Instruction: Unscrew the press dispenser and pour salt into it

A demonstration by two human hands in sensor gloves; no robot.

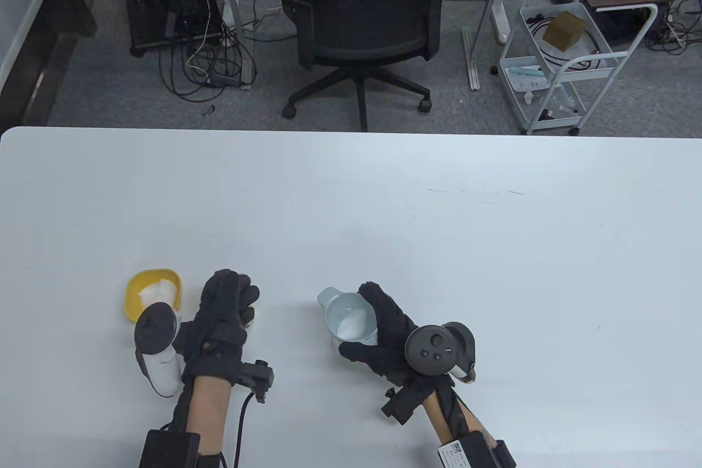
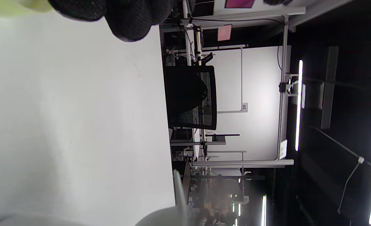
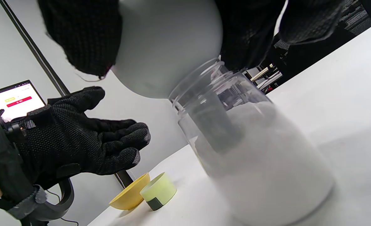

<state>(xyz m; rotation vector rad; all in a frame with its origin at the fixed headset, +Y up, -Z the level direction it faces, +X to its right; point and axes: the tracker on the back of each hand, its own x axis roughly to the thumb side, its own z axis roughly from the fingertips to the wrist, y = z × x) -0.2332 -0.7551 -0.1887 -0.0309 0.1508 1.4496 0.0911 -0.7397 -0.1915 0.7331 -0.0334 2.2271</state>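
Right hand grips the funnel seated in the jar mouth directly under its fingers. Salt's sitting in the funnel. Left hand hangs open off to the side, holding nothing — so a nudge could probably tip that unsteadied jar and spill everything.

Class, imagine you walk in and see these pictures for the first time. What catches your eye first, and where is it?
The right hand grips a pale grey funnel sitting in the mouth of a clear jar half full of salt, at the table's near edge. To its left the left hand hovers with fingers spread, holding nothing. Past it a yellow bowl with salt and a pale green lid sit on the white table.
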